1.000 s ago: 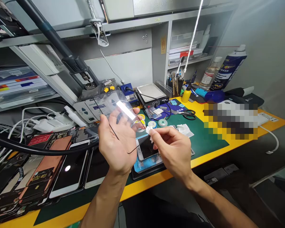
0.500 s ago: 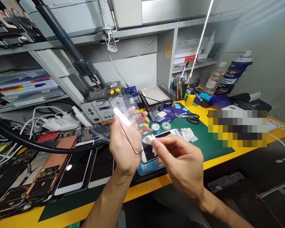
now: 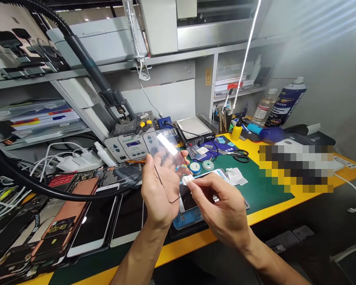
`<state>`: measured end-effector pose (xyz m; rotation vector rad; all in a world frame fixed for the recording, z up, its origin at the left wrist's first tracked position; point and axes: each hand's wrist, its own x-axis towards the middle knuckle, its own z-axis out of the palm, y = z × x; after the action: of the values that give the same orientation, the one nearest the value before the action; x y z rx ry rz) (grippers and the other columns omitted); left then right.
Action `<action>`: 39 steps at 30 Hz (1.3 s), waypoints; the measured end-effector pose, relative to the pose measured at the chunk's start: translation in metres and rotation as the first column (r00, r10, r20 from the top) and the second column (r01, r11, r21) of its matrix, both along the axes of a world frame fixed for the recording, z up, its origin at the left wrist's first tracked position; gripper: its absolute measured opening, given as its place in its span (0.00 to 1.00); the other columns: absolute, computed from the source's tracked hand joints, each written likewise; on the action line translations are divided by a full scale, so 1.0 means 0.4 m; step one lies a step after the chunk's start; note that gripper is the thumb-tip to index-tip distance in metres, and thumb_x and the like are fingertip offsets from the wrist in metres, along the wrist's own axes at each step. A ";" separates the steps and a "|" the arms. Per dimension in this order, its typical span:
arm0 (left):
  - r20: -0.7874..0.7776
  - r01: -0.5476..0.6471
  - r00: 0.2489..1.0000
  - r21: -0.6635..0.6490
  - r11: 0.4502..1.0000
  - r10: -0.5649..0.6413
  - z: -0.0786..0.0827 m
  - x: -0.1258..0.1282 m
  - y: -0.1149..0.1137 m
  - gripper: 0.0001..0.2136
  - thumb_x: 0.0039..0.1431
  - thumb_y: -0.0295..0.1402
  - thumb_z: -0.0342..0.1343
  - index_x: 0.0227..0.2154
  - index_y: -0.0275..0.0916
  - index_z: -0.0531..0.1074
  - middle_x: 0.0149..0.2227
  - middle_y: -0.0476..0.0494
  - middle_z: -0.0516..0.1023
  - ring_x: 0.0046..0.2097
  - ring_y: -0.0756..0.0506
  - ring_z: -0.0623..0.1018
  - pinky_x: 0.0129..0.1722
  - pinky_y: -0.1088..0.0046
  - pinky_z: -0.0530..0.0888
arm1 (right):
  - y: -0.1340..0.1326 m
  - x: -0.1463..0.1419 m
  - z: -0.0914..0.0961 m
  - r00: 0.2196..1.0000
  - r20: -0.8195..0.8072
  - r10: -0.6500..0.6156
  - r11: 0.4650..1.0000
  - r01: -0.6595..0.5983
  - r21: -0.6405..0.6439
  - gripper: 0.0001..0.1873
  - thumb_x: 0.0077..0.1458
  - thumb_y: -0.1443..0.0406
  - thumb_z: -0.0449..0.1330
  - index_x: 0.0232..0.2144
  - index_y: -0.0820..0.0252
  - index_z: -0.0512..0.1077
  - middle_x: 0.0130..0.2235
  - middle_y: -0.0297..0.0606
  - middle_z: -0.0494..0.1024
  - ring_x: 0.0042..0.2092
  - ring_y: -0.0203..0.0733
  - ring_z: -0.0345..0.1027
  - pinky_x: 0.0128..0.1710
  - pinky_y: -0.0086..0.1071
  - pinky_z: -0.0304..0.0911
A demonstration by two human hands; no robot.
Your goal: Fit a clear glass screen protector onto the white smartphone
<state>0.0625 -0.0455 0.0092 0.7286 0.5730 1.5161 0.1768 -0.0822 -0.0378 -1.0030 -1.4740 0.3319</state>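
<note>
My left hand (image 3: 158,188) holds a clear glass screen panel (image 3: 169,156) upright by its edges, fingers curled round it, above the green mat. A bright light strip reflects on the glass. My right hand (image 3: 218,208) pinches a small white wipe (image 3: 187,179) against the panel's right edge. Below both hands lies a white phone (image 3: 187,201) face up on a blue pad (image 3: 185,220).
Several opened phones (image 3: 77,213) lie at the left on the yellow-edged bench (image 3: 264,211). Behind stand a soldering station (image 3: 127,144), a hot plate (image 3: 192,128), scissors (image 3: 240,154), tape rolls (image 3: 201,166), a spare wipe (image 3: 235,176), bottles (image 3: 287,103) and a black cable (image 3: 32,186).
The view has tilted up a little. My right hand drew the wipe away from the glass, then brought it back to the panel's right edge. The left hand keeps holding the panel.
</note>
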 end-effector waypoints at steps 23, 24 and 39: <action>-0.228 0.238 0.937 -0.138 0.961 -0.265 -0.006 0.005 0.008 0.22 0.71 0.42 0.41 0.57 0.31 0.67 0.41 0.28 0.82 0.39 0.36 0.84 0.27 0.62 0.80 | 0.101 0.153 0.040 0.913 0.387 0.128 0.944 -0.232 0.236 0.03 0.62 0.72 0.61 0.37 0.62 0.74 0.28 0.35 0.73 0.28 0.35 0.64 0.28 0.29 0.63; -0.229 0.260 0.930 -0.144 0.955 -0.288 -0.008 0.003 0.008 0.23 0.72 0.42 0.40 0.58 0.32 0.66 0.40 0.29 0.82 0.37 0.36 0.84 0.28 0.61 0.80 | 0.105 0.155 0.040 0.914 0.385 0.126 0.944 -0.230 0.236 0.03 0.61 0.72 0.61 0.37 0.62 0.74 0.29 0.36 0.74 0.28 0.35 0.65 0.29 0.29 0.63; -0.279 0.385 0.863 -0.177 0.906 -0.421 -0.005 0.001 0.008 0.27 0.72 0.45 0.34 0.64 0.32 0.58 0.32 0.31 0.82 0.30 0.38 0.82 0.32 0.58 0.78 | 0.143 0.170 0.058 0.925 0.374 0.067 0.933 -0.191 0.306 0.02 0.62 0.70 0.63 0.35 0.63 0.75 0.28 0.34 0.72 0.29 0.34 0.63 0.30 0.28 0.60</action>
<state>0.0629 -0.0424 0.0072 0.9415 0.6883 0.9745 0.2447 -0.0248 -0.0144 -0.7099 -1.8606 -0.0194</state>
